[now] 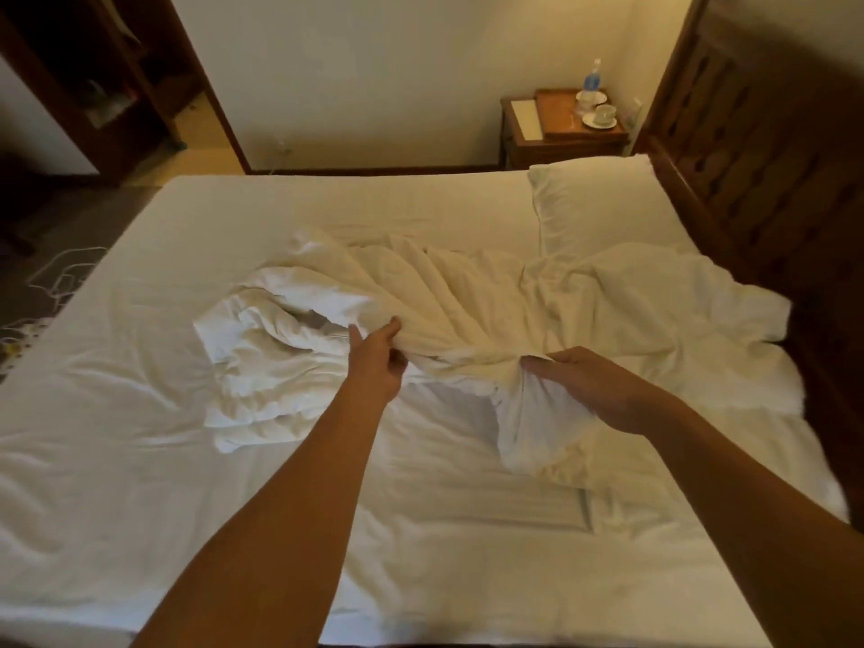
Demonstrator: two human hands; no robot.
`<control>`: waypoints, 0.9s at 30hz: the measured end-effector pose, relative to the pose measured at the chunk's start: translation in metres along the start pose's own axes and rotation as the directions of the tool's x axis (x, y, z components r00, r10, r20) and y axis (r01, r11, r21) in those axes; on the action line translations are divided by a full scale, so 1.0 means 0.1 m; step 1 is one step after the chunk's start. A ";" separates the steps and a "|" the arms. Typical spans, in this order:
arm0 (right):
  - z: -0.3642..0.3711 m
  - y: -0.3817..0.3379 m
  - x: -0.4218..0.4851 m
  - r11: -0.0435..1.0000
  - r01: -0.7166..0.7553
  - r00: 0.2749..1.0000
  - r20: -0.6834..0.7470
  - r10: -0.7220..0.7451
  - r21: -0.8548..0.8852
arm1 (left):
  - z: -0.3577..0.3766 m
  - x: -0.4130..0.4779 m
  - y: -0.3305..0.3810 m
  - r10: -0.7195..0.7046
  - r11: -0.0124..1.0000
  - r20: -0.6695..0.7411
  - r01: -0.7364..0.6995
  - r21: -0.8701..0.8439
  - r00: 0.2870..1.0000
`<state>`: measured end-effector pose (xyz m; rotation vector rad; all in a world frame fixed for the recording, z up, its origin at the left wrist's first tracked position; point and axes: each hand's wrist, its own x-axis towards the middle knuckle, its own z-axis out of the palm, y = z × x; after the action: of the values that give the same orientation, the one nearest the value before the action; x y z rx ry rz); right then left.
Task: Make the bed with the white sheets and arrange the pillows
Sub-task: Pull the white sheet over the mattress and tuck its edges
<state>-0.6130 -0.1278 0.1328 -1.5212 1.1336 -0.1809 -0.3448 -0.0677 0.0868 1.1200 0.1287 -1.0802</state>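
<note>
A bedroom with cream walls holds a wide bed (140, 413) covered in a wrinkled white under-sheet. A dark carved wooden headboard (757, 147) runs along the right side. In the far corner stands a wooden nightstand (561, 133) with a water bottle (593, 79) and white cups on saucers (603, 115). A patterned rug (56, 273) shows on the floor past the bed's left edge.

Both bare forearms reach forward from the bottom of the view, over the near part of the mattress, toward the middle of the bed. The left arm rises from bottom centre and angles slightly right. The right arm comes in from the lower right corner and angles left.

The left hand (378, 353) is turned with the thumb uppermost, and its thumb and fingers pinch a fold of the crumpled white sheet (467, 297). The right hand (589, 385) is palm down, its fingers curled over a bunched edge of the same sheet, and a loose flap of cloth hangs below the grip onto the mattress. Between the two hands the fabric is gathered and lifted a little off the bed.

The sheet lies in a twisted heap across the bed's centre, with a thick wad to the left of the left hand and a broad spread reaching right toward the headboard. One white pillow (594, 203) lies flat at the far right corner, against the headboard, with the sheet's far end just beside it.
</note>
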 end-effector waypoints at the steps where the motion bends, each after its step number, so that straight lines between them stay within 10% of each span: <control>1: -0.02 0.05 0.03 0.998 -0.009 0.999 -0.042 0.006 -0.069 | -0.02 -0.04 0.01 0.040 0.997 0.002 -0.041 0.063 0.999; 5: 0.04 0.23 0.15 0.861 0.139 0.916 -0.267 -0.300 -0.489 | -0.29 -0.18 0.06 0.242 0.849 0.012 -0.218 0.481 0.970; 8: 0.26 0.43 0.23 0.785 0.234 0.880 -0.219 -0.422 -0.574 | -0.73 -0.33 -0.02 0.345 0.451 0.061 -0.222 0.865 0.936; 13: 1.05 1.17 0.16 0.652 0.191 0.962 0.272 0.024 -0.733 | -2.00 -0.73 -0.64 0.157 -0.166 -0.049 0.075 0.983 0.986; 18: 1.68 1.85 -0.19 0.695 0.072 0.855 0.403 0.326 -0.715 | -2.87 -0.95 -1.07 -0.021 -0.329 -0.172 0.156 0.931 0.985; 27: 1.76 1.70 -0.26 0.712 0.011 0.966 0.190 0.173 -0.702 | -2.88 -0.83 -0.83 0.024 -0.338 -0.172 0.170 0.926 0.985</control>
<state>-0.6022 0.0345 -0.0516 -2.0821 1.1197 0.5614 -0.3321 0.2062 -0.0595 2.8797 -0.9331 -1.1005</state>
